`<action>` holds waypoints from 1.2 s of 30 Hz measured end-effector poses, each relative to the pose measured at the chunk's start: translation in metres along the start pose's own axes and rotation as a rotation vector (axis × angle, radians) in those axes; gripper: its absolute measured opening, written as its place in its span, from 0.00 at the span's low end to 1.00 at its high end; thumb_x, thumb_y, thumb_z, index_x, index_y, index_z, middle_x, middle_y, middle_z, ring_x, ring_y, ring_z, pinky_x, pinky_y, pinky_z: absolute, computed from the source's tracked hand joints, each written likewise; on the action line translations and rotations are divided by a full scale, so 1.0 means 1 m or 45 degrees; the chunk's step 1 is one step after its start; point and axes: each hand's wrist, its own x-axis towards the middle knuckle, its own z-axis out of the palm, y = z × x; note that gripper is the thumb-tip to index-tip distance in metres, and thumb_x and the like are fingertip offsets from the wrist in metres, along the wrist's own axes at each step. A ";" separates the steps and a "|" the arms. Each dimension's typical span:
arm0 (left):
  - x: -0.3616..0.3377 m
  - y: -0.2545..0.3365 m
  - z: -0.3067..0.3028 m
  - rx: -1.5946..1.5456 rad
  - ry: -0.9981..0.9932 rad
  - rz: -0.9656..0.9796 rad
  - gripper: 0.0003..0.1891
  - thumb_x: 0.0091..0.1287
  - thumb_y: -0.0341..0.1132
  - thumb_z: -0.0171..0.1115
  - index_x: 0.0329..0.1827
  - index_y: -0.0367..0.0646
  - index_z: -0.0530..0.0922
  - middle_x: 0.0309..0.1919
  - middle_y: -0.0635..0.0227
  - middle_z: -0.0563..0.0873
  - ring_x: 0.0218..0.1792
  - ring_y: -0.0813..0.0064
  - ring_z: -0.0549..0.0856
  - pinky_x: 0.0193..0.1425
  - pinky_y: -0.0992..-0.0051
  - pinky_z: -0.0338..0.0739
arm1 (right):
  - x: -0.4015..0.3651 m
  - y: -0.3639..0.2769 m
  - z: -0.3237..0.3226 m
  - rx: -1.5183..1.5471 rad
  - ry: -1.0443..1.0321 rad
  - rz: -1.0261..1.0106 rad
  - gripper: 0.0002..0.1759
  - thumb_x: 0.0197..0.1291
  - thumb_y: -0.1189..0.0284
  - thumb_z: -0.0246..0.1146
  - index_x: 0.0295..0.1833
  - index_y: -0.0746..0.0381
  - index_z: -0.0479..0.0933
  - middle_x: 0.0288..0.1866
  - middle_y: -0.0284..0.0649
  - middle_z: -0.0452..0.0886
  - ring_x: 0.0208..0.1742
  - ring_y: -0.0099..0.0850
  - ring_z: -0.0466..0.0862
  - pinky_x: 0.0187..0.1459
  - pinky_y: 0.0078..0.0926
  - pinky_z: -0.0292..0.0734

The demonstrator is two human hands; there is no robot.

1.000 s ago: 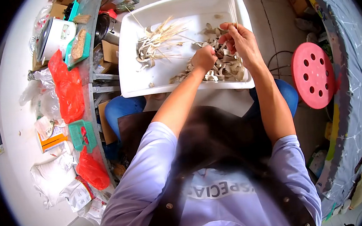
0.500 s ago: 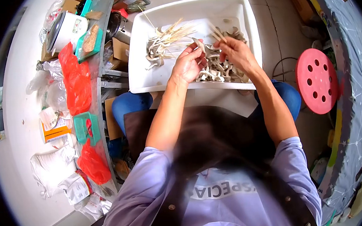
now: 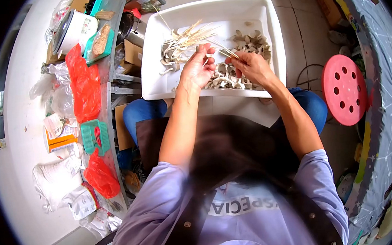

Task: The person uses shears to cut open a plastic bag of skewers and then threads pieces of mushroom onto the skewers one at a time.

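A white plastic tray (image 3: 155, 86) rests on my knees. Inside it, a heap of pale mushroom slices (image 3: 249, 43) lies on the right and a pile of skewered slices on bamboo sticks (image 3: 180, 42) on the left. My left hand (image 3: 197, 68) pinches a mushroom slice (image 3: 208, 55) between fingers and thumb. My right hand (image 3: 251, 66) grips a thin bamboo skewer (image 3: 221, 49) whose tip points at that slice. Both hands hover over the middle of the tray, almost touching.
A cluttered shelf runs along the left with red plastic bags (image 3: 83, 88), a white rice cooker (image 3: 72, 33), green baskets (image 3: 94, 136) and cardboard boxes (image 3: 129, 53). A pink perforated stool (image 3: 344, 88) stands on the tiled floor to the right, beside a patterned cloth (image 3: 381, 59).
My left hand lifted a slice out of the heap and rose toward the tray's middle. My right hand came down and left with the skewer, meeting the slice.
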 end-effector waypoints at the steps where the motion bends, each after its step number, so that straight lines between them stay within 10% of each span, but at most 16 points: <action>1: 0.001 -0.001 -0.001 -0.036 -0.006 0.014 0.13 0.66 0.38 0.65 0.50 0.43 0.80 0.41 0.66 0.82 0.34 0.78 0.76 0.36 0.81 0.75 | 0.000 0.002 0.000 -0.016 -0.032 -0.007 0.15 0.66 0.64 0.55 0.48 0.59 0.82 0.20 0.37 0.79 0.24 0.27 0.79 0.31 0.28 0.73; 36: -0.013 0.004 0.017 0.468 -0.243 0.446 0.08 0.69 0.34 0.60 0.48 0.43 0.80 0.47 0.67 0.85 0.38 0.85 0.78 0.43 0.83 0.73 | -0.004 -0.004 0.003 -0.121 0.108 0.024 0.14 0.62 0.63 0.57 0.44 0.55 0.84 0.25 0.47 0.81 0.30 0.40 0.83 0.36 0.36 0.76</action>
